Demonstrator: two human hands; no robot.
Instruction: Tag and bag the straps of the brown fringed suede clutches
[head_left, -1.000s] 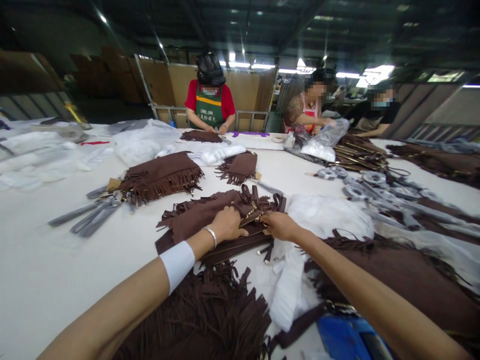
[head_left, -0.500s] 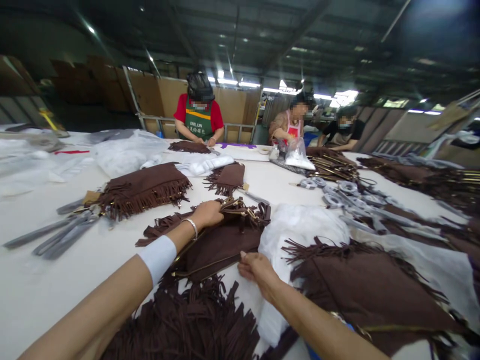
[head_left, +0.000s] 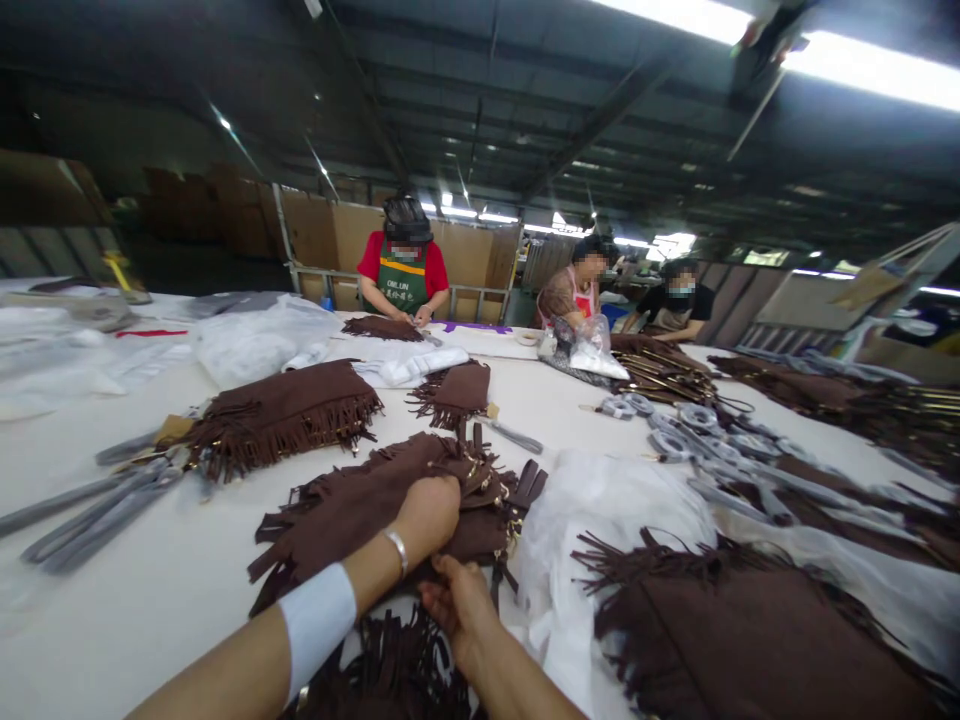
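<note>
A dark brown fringed bag [head_left: 360, 497] with gold hardware along its right end lies on the white table in front of me. My left hand [head_left: 427, 515] is closed on this bag near its hardware, its fingertips turned out of sight. Just below and to the right, my right hand [head_left: 459, 600] pinches the bag's near edge, fingers curled. Under my wrists a heap of dark brown fringe [head_left: 386, 665] shows. To the right of the bag is white wrapping [head_left: 600, 530], and beyond it another brown fringed bag [head_left: 750, 630].
More fringed bags [head_left: 289, 410] with grey-wrapped straps [head_left: 112, 510] are at the left. Wrapped rings and straps [head_left: 697, 430] spread over the right side. Across the white table [head_left: 210, 540], a person in a green apron [head_left: 405, 280] and two other people work.
The bag has turned over, from its zipped side showing to a flat fringed side. Both hands have moved lower in view, and my right hand is closer to my left. The view has tilted upward.
</note>
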